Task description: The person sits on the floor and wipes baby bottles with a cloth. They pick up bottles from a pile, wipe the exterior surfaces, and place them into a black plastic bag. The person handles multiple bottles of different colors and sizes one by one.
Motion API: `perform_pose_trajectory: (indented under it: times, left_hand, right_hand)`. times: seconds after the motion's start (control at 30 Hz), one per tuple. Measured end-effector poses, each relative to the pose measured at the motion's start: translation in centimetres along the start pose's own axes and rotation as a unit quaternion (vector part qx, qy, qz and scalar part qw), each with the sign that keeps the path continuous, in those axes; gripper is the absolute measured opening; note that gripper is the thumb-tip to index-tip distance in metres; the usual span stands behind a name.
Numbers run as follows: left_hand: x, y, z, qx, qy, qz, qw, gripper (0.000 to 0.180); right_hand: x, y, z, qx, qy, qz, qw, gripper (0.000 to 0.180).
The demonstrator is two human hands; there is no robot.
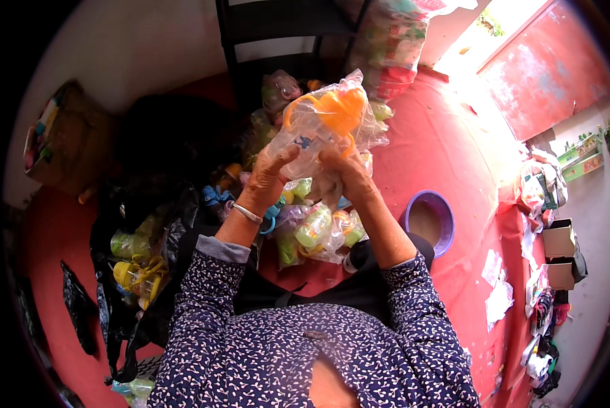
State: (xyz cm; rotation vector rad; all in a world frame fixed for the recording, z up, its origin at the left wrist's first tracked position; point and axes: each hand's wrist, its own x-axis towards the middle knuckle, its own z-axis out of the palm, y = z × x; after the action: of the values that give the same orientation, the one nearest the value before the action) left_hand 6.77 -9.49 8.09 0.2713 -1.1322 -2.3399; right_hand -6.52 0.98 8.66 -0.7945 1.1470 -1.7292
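Between my two hands is a child's drinking cup (339,112) with an orange lid and orange handles, inside a clear plastic bag (305,139). A small blue print shows on its clear body. My left hand (269,178) grips the near left side of the bag, its thumb on top. On the near right side, my right hand (349,175) is closed on it too. Below and behind them lies a heap of bagged cups (314,226) in green, orange, blue and purple. The cup hides part of this heap.
To the left, an open black plastic bag (108,272) holds several cups with yellow and green parts. A purple basin (429,221) stands right of my knee. A cardboard box (70,146) sits far left; a black shelf (288,24) rises at the back. Red sheeting (441,149) covers the floor.
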Motion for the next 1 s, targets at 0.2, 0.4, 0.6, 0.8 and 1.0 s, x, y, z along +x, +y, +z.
perform_pose_trajectory:
  times: [0.2, 0.4, 0.6, 0.8, 1.0]
  left_hand:
    - [-0.3, 0.2, -1.1, -0.005, 0.068, -0.016, 0.998, 0.063]
    - [0.0, -1.0, -0.9, 0.066, 0.075, 0.040, 0.994, 0.060]
    - [0.4, -1.0, -1.0, 0.129, 0.135, 0.081, 0.979, 0.057]
    - [0.6, -2.5, -0.5, 0.277, 0.123, 0.108, 0.947, 0.056]
    - [-0.6, -1.1, -1.1, 0.203, 0.109, 0.078, 0.970, 0.054]
  right_hand:
    - [0.6, -2.3, -4.2, 0.005, 0.099, 0.015, 0.995, 0.033]
    - [0.9, -2.7, -7.1, -0.082, 0.135, 0.025, 0.987, 0.010]
    - [0.8, -4.8, -10.0, 0.003, 0.326, -0.119, 0.938, 0.005]
    - [0.2, -4.2, 1.0, -0.413, 0.058, -0.353, 0.837, 0.025]
    - [2.6, -3.7, -5.8, -0.590, 0.145, -0.423, 0.672, 0.028]
